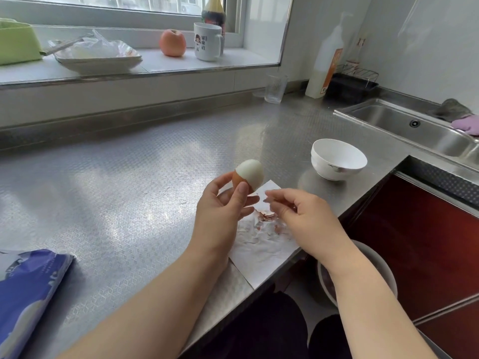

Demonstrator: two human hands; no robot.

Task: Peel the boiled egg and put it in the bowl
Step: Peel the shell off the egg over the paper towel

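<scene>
You are standing in a home kitchen: a textured stainless steel tabletop (124, 182) runs along the wall into a stainless steel sink (414, 130) with a black wire dish rack (355, 79) beside it. On the white tiled windowsill (166, 64) you have a pink-orange apple (172, 43), a white cartoon-printed mug (208, 42) and a dark sauce bottle (214, 14).

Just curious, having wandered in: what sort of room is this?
Most likely a home kitchen: a steel sink is set into the metal counter, a white bowl stands on it, and the left hand holds a half-peeled egg.
</scene>
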